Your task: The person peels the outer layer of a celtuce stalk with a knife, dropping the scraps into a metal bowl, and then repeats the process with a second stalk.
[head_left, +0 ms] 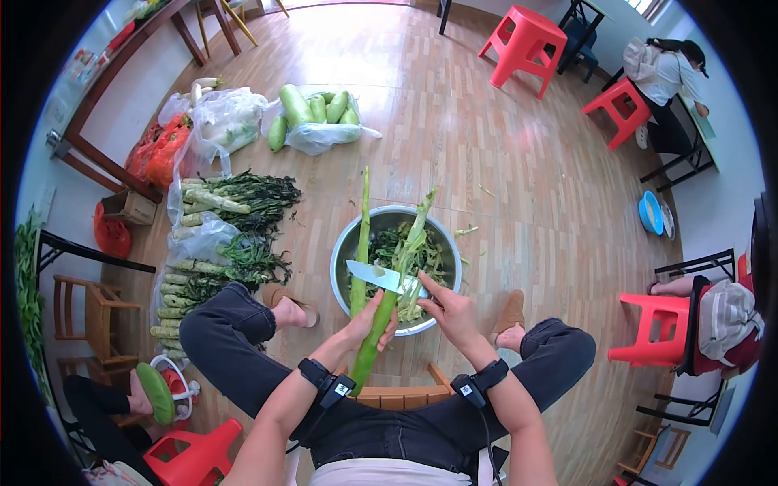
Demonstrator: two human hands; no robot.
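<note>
My left hand (pixel 369 322) is closed around a long celtuce stalk (pixel 369 356), held at a slant over a metal basin. The stalk's lower part is smooth and green, while its upper part looks rough and pale. My right hand (pixel 448 309) grips a knife (pixel 374 275), its wide blade lying across the stalk and pointing left. Its handle is mostly covered by my fingers. Peelings and dark leaves (pixel 428 251) lie inside the basin (pixel 458 267). A second, slim green stalk (pixel 360 251) leans against the basin's left side.
Leafy celtuce stalks (pixel 215 198) lie in rows at left. Beyond them are bagged green gourds (pixel 312 109) and an orange bag (pixel 166 150). Red stools (pixel 527 44) stand around the room. A person (pixel 668 81) sits at upper right, another (pixel 729 320) at right; someone's leg shows lower left.
</note>
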